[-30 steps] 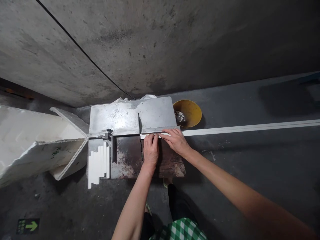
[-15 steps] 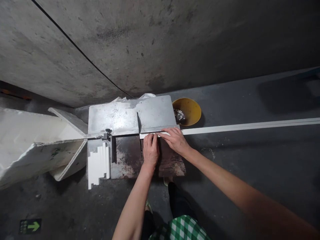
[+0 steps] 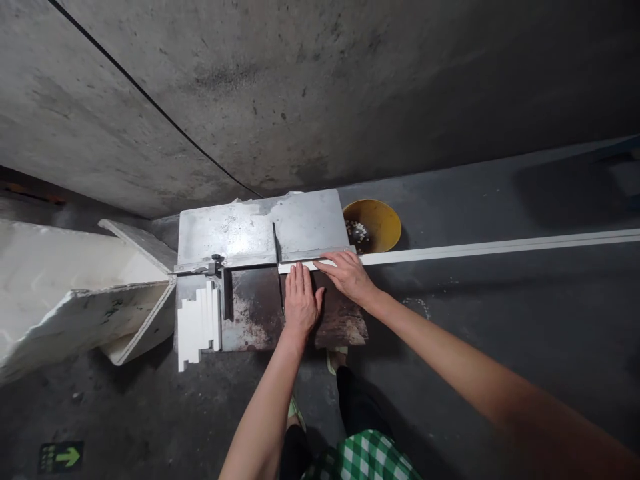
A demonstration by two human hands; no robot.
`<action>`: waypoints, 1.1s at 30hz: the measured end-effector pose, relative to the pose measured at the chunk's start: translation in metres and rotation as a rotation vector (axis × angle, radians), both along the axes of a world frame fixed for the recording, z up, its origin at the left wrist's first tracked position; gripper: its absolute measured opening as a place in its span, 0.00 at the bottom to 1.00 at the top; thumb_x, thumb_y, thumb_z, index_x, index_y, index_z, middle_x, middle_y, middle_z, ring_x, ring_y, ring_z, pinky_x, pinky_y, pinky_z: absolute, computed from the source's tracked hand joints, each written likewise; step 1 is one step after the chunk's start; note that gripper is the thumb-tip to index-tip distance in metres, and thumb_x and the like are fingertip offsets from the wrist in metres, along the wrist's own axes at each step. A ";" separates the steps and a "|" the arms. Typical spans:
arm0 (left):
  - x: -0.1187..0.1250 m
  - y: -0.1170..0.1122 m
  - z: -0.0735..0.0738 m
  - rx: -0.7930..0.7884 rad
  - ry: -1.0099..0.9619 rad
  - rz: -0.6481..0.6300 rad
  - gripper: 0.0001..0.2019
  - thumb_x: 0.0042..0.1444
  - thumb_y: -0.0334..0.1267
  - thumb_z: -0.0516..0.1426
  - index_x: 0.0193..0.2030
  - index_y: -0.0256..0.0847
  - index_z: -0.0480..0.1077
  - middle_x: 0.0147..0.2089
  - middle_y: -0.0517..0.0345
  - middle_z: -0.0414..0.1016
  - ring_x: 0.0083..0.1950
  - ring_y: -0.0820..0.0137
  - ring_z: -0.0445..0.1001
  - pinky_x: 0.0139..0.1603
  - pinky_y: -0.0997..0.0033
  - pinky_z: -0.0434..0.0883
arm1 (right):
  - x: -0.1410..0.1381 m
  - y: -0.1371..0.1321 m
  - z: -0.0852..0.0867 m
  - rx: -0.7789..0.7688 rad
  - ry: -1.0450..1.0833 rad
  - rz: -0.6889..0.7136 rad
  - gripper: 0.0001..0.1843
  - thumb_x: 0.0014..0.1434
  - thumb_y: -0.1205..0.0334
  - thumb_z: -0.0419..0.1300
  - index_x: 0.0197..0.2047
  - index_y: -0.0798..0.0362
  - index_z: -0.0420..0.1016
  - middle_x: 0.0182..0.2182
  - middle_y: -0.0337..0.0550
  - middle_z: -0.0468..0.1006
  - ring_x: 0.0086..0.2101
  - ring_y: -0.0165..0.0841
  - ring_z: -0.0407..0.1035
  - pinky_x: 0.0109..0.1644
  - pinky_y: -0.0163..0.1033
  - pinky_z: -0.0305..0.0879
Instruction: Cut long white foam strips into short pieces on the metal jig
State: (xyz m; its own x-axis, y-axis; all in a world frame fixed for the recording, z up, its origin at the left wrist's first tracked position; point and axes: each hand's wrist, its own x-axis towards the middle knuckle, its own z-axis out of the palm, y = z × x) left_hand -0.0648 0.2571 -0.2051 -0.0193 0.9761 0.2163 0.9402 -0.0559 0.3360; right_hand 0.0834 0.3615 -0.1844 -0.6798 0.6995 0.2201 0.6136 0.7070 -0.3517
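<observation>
Long white strips (image 3: pixel 450 252) lie side by side along the metal fence of a saw table (image 3: pixel 250 313), their left ends by the dark blade slot (image 3: pixel 281 290). My left hand (image 3: pixel 303 303) rests flat near those ends, fingers straight and thumb apart, its fingertips at the strips' near edge. To its right, my right hand (image 3: pixel 350 275) is closed over the strips, with fingers across the top and one digit reaching along the near side. Left of the slot, a stack of short white pieces (image 3: pixel 197 323) sits beside a metal stop (image 3: pixel 227 297).
Behind the table's right end stands a yellow bucket (image 3: pixel 385 227) with small white bits inside. White boards (image 3: pixel 125 313) lean at the left. A black cable (image 3: pixel 150 97) runs down the concrete wall, and the strips extend far right above the floor.
My left hand's fingers have gone from bent and pinched together to straight and flat, with the thumb out to the right. My right hand keeps its hold, and the strips look about the same.
</observation>
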 end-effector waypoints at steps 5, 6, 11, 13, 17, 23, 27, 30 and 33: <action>-0.006 0.021 -0.001 -0.015 -0.022 0.011 0.32 0.65 0.43 0.52 0.70 0.23 0.52 0.70 0.30 0.54 0.74 0.50 0.47 0.69 0.47 0.58 | -0.007 0.022 -0.005 0.056 0.005 -0.007 0.16 0.66 0.67 0.55 0.52 0.46 0.78 0.49 0.47 0.77 0.47 0.39 0.68 0.52 0.46 0.60; -0.006 0.023 -0.001 -0.015 -0.015 0.012 0.31 0.65 0.43 0.52 0.69 0.23 0.53 0.70 0.30 0.54 0.73 0.50 0.48 0.69 0.48 0.58 | -0.008 0.023 -0.005 0.063 0.009 -0.013 0.15 0.66 0.67 0.55 0.52 0.46 0.79 0.49 0.47 0.77 0.46 0.39 0.67 0.52 0.46 0.60; -0.003 0.012 0.003 -0.034 0.046 0.019 0.30 0.66 0.42 0.49 0.69 0.22 0.53 0.71 0.32 0.53 0.74 0.51 0.47 0.69 0.49 0.58 | -0.007 0.010 -0.005 0.074 0.023 -0.023 0.16 0.65 0.69 0.56 0.51 0.46 0.79 0.48 0.47 0.77 0.46 0.39 0.67 0.52 0.45 0.60; 0.000 0.001 0.005 -0.054 0.058 0.026 0.30 0.67 0.42 0.49 0.69 0.23 0.53 0.71 0.35 0.53 0.74 0.53 0.46 0.70 0.51 0.57 | -0.004 -0.002 -0.003 0.075 0.036 -0.020 0.16 0.65 0.70 0.56 0.51 0.47 0.79 0.48 0.48 0.77 0.46 0.38 0.67 0.52 0.45 0.59; 0.005 -0.027 0.010 -0.070 0.044 0.035 0.29 0.67 0.41 0.49 0.70 0.27 0.52 0.71 0.37 0.55 0.74 0.55 0.48 0.70 0.51 0.57 | -0.002 -0.026 0.003 0.105 0.047 -0.049 0.16 0.63 0.72 0.57 0.49 0.48 0.80 0.51 0.48 0.75 0.50 0.40 0.63 0.56 0.45 0.57; 0.001 -0.090 0.017 -0.051 -0.045 0.032 0.30 0.64 0.34 0.51 0.72 0.34 0.49 0.68 0.36 0.60 0.72 0.53 0.53 0.66 0.43 0.62 | -0.052 -0.045 0.010 0.122 -0.043 -0.031 0.13 0.64 0.70 0.58 0.49 0.49 0.78 0.43 0.47 0.77 0.44 0.39 0.62 0.52 0.46 0.51; -0.021 -0.127 0.026 -0.030 -0.067 0.041 0.32 0.62 0.32 0.53 0.72 0.42 0.48 0.65 0.38 0.64 0.68 0.51 0.60 0.63 0.40 0.65 | -0.107 -0.053 0.010 0.062 -0.064 0.027 0.12 0.66 0.68 0.56 0.50 0.52 0.76 0.38 0.46 0.77 0.40 0.38 0.61 0.50 0.46 0.49; -0.051 -0.137 0.035 0.001 -0.052 0.067 0.27 0.62 0.31 0.53 0.67 0.40 0.57 0.62 0.38 0.67 0.65 0.51 0.64 0.61 0.43 0.67 | -0.135 -0.060 0.009 0.036 -0.051 0.029 0.13 0.67 0.68 0.54 0.52 0.54 0.75 0.38 0.45 0.76 0.39 0.38 0.61 0.50 0.46 0.50; -0.089 -0.128 0.046 0.019 -0.029 0.140 0.19 0.62 0.32 0.53 0.60 0.36 0.65 0.59 0.36 0.70 0.61 0.52 0.69 0.57 0.48 0.70 | -0.145 -0.065 0.008 0.006 -0.047 -0.006 0.13 0.68 0.67 0.53 0.52 0.54 0.74 0.37 0.46 0.76 0.39 0.38 0.61 0.47 0.45 0.51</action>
